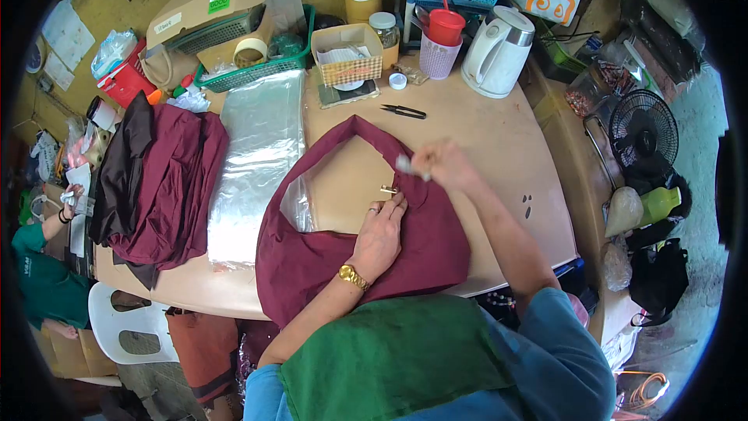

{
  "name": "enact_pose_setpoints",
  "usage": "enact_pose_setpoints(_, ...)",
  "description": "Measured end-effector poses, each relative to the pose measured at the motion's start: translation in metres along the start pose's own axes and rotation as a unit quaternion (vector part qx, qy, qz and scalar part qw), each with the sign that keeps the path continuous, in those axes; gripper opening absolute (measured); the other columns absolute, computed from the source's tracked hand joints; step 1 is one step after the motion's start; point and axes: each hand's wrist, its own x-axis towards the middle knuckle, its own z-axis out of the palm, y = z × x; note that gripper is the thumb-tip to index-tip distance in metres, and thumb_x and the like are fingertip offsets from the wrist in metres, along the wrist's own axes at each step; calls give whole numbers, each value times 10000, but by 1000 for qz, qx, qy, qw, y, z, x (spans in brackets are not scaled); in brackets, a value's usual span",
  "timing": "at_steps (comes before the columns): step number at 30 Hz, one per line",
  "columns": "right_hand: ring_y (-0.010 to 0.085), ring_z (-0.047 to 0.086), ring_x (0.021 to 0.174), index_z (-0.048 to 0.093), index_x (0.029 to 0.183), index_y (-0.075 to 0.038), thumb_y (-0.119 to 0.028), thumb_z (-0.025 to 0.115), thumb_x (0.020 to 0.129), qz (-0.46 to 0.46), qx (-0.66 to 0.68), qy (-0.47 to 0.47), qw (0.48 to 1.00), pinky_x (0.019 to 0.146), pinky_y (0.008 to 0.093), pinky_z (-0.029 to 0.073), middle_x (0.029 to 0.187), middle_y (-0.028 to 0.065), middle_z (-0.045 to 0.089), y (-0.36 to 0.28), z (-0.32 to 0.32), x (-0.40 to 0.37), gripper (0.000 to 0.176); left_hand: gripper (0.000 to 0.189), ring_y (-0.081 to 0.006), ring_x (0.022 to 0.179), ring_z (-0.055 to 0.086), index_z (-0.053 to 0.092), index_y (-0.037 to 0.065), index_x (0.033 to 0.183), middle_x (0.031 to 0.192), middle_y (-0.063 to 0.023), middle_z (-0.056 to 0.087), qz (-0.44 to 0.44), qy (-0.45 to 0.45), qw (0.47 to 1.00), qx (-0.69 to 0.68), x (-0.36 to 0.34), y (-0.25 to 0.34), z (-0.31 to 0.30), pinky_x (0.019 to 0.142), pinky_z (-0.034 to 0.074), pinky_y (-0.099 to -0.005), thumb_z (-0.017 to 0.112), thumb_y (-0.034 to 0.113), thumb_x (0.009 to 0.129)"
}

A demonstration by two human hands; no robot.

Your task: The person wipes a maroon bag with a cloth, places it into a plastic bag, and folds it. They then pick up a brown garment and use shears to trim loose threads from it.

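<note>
A maroon fabric shoulder bag [421, 253] lies on the table in front of me, its strap looped away from my body. My left hand [379, 238], with a gold watch at the wrist, is closed on the bag's opening edge. Right at its fingertips sits a small gold metal fitting [388, 189]. My right hand [442, 164] is pinched around a small whitish piece [407, 165], blurred by motion, above the strap's right side. Beyond the strap lie small black thread snips [404, 111].
Clear plastic bags [261, 140] lie left of the bag, beside a pile of maroon fabric [175, 179]. A white electric kettle [499, 54], a lilac cup [441, 57] and a woven box [347, 53] stand at the back. Another person's green sleeve [47, 265] shows at far left.
</note>
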Motion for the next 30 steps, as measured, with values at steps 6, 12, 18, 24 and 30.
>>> enact_pose_setpoints(6, 356, 593, 1081, 653, 1121, -62, -130, 730, 867, -229, -187, 270, 916, 880, 427, 488, 1178, 200, 594, -42, 12, -7, 274, 345, -417, 1108, 609, 651, 15, 1209, 1200, -238, 646, -137, 20, 975, -172, 13, -34, -64, 985, 483, -467, 657, 101, 875)
enact_pose_setpoints(12, 454, 338, 1402, 502, 1342, -65, -283, 767, 846, -285, -283, 85, 912, 1199, 550, 250, 1434, 260, 411, -2, 92, -95, 603, 205, -409, 816, 667, 682, -26, 1014, 899, -224, 698, -260, 224, 939, -24, -39, -163, -101, 755, 535, -478, 675, 105, 857)
enact_pose_setpoints(18, 415, 152, 1517, 390, 1493, -80, -430, 664, 921, -200, -333, 63, 919, 1237, 559, 133, 1611, 263, 186, 8, 74, -86, 724, 212, -346, 916, 693, 700, 14, 1049, 993, -183, 714, -183, 126, 975, -17, -13, -88, -122, 812, 549, -410, 669, 130, 875)
enact_pose_setpoints(24, 415, 109, 1529, 409, 1506, -109, -447, 645, 931, -168, -401, 94, 896, 1214, 628, 100, 1630, 249, 155, 26, 59, -85, 707, 710, -403, 1488, 274, 443, 83, 1498, 1591, -204, 336, -83, -60, 995, 3, -53, -24, -57, 1193, 223, -577, 598, 502, 947)
enact_pose_setpoints(30, 418, 153, 1522, 489, 1407, -94, -427, 748, 851, -218, -295, 49, 929, 1206, 645, 107, 1610, 225, 239, 0, 29, -115, 697, 849, -396, 1533, 159, 380, 134, 1546, 1645, -167, 243, -78, -213, 970, -87, -62, -7, -140, 1199, 119, -656, 693, 532, 864)
